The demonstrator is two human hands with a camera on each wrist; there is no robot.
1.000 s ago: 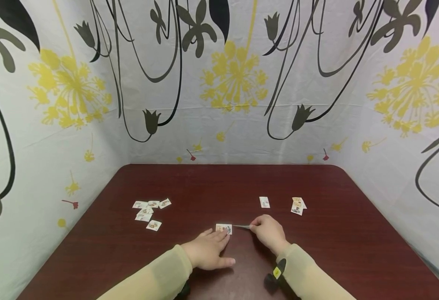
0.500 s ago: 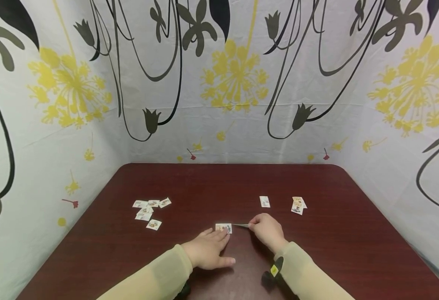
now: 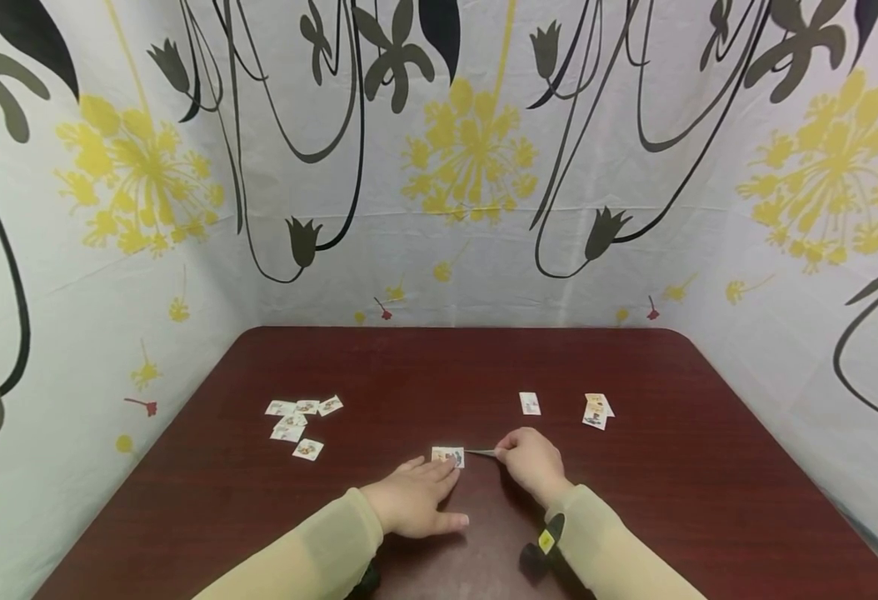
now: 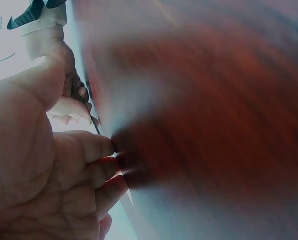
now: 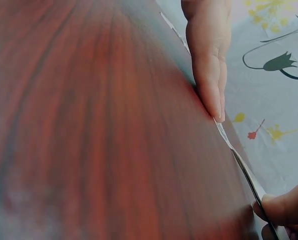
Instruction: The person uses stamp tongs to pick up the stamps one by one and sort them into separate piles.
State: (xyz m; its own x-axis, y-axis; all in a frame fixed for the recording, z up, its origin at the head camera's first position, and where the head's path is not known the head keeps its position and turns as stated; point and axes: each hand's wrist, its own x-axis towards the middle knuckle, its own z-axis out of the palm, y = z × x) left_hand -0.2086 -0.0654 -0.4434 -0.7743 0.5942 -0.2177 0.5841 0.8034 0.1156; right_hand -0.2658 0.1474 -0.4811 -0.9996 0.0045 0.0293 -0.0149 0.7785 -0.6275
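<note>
Dark red wood-grain table (image 3: 439, 375): the left hand (image 3: 412, 502) lies with fingers extended, the right hand (image 3: 533, 462) pinches. Under the left fingertips lies 1 picture card (image 3: 448, 452); clamped in the right's pinch, 1 thin strip (image 3: 481, 452) points toward it.

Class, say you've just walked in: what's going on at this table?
A person's left hand rests on a card on the table. The right hand pinches a thin piece, seen edge-on, its end close to that card; what it is, I can't tell. Other cards lie beyond, left and right.
</note>
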